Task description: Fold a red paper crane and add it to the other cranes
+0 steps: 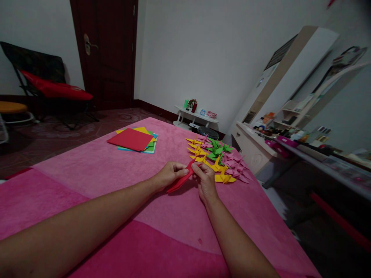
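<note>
A folded piece of red origami paper (pixel 180 183) is held just above the pink cloth, slanting from lower left to upper right. My left hand (pixel 171 173) pinches it from the left, thumb on top. On the upper right end, my right hand (pixel 205 178) grips it between thumb and fingers; some fingertips are hidden behind the paper. Just beyond and to the right sit several folded paper cranes: yellow cranes (pixel 225 178) closest to my right hand, green cranes (pixel 216 148) behind them, and pink cranes (pixel 237 166) on the right.
A stack of coloured paper squares (pixel 130 139), red on top, lies at the table's far left. The pink cloth (pixel 116 170) covers the table. To the right stands a cluttered dressing table (pixel 255 139). A folding chair (pixel 55 88) and a closed door (pixel 108 54) are at the back left.
</note>
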### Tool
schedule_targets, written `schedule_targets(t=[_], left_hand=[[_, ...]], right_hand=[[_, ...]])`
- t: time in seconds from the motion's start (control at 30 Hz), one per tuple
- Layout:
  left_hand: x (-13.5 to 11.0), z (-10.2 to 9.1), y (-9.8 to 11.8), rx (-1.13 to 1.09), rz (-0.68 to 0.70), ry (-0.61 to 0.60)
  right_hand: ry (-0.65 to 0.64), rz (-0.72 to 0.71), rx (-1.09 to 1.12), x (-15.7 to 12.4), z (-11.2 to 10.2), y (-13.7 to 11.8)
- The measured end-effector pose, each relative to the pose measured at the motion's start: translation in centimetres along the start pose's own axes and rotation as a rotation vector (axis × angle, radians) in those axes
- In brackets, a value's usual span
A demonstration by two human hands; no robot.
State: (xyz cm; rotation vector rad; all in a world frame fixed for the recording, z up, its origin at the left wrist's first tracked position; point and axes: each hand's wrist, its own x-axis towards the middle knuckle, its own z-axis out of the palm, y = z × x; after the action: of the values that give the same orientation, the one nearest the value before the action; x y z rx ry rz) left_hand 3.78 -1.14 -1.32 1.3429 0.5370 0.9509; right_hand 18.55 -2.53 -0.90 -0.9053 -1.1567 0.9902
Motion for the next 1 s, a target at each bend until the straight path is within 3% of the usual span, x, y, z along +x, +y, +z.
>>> schedule_targets(t=[0.57, 0.77, 1.0], left_hand=[[-0.14, -0.43, 0.36, -0.016, -0.022, -0.073], [0.38, -0.35, -0.33, 0.190, 0.090, 0.083], [0.16, 0.30, -0.02, 0.474, 0.252, 0.096]], right_hand=[[-0.096, 0.004, 0.030, -0.07, -0.21, -0.18], [0.003, -0.146, -0.239, -0.20, -0.01, -0.47], [0.109, -0.334, -0.470, -0.36, 0.38, -0.60]])
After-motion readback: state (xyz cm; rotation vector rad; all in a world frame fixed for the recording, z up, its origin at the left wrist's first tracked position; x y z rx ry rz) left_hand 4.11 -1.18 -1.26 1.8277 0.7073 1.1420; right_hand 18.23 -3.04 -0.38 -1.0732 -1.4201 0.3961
